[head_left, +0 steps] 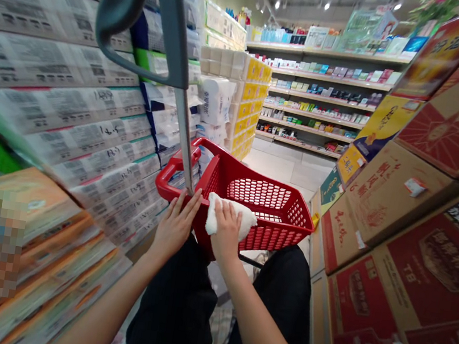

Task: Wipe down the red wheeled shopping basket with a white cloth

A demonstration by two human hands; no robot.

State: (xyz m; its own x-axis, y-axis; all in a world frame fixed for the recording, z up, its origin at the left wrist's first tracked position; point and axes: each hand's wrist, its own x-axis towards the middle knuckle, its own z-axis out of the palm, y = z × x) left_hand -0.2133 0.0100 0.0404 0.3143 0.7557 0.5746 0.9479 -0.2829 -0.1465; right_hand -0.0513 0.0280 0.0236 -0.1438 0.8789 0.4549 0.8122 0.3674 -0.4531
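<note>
A red plastic shopping basket stands on the floor in a shop aisle, right in front of my knees. Its grey pull handle rises up and towards me on a metal rod. My left hand rests on the basket's near rim by the foot of the rod, fingers stretched out. My right hand presses a white cloth flat against the near rim. The basket holds nothing that I can see.
Stacked packs of paper goods line the left side. Cardboard cartons are piled on the right. Shelves of small goods close the aisle's far end, past a stretch of tiled floor.
</note>
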